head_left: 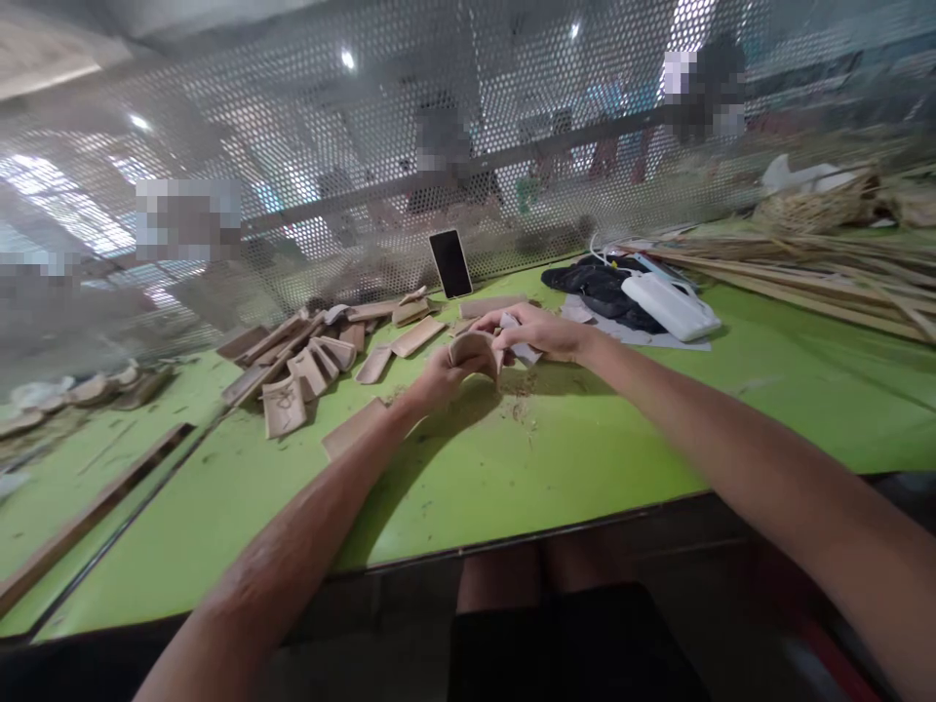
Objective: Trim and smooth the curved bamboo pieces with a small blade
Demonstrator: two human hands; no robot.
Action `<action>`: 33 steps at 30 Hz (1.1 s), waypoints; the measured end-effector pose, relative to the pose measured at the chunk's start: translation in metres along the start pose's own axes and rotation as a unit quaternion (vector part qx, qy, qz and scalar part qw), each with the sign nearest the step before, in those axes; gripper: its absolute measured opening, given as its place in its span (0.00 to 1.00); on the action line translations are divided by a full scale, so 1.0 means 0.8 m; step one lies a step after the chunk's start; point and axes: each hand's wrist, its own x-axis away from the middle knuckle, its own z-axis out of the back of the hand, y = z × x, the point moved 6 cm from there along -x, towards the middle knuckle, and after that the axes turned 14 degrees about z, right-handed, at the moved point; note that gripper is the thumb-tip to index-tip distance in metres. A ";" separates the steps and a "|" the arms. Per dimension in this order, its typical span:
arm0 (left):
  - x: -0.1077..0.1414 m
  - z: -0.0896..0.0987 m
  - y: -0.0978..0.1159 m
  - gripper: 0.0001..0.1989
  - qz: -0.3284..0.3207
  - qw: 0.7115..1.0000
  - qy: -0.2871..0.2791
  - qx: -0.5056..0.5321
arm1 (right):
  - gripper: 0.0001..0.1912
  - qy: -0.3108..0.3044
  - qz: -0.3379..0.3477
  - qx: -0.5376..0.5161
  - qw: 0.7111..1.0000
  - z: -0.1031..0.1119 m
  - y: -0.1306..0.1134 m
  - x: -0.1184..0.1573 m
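A curved piece of bamboo (477, 348) is held up over the green table (570, 448). My left hand (437, 375) grips its left end, fingers closed. At the other end, my right hand (539, 331) is closed on a sheet of greyish paper (525, 353), which touches or lies close to the bamboo's right edge. Light brown dust (519, 409) lies on the table just below my right hand. Left of my hands, several cut bamboo pieces (284, 406) are heaped, and a flat piece (354, 429) lies beside my left forearm.
A dark phone or tablet (451, 263) leans against the perforated metal screen (292, 234). To the right are a black cloth (610, 292), a white power bank (671, 304), long strips (811, 278) and a basket (811, 205). A wooden bar (109, 502) lies left.
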 end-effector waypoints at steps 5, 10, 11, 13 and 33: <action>-0.001 0.005 -0.002 0.10 -0.007 0.998 0.044 -0.033 | 0.23 0.002 0.002 -0.037 0.999 0.004 0.007 0.001; 0.007 -0.002 0.014 0.10 -0.004 0.997 0.042 -0.068 | 0.23 -0.010 0.002 -0.046 0.999 0.010 0.006 0.004; 0.009 -0.004 0.017 0.09 -0.001 0.996 0.040 -0.074 | 0.23 -0.016 0.000 -0.048 0.999 0.011 0.006 0.004; 0.011 -0.007 0.021 0.09 0.002 0.996 0.036 -0.086 | 0.25 -0.027 -0.003 -0.055 0.998 0.012 0.005 0.004; 0.013 0.002 0.014 0.11 -0.014 0.989 0.086 -0.120 | 0.20 0.015 -0.016 -0.076 0.997 0.025 -0.008 0.011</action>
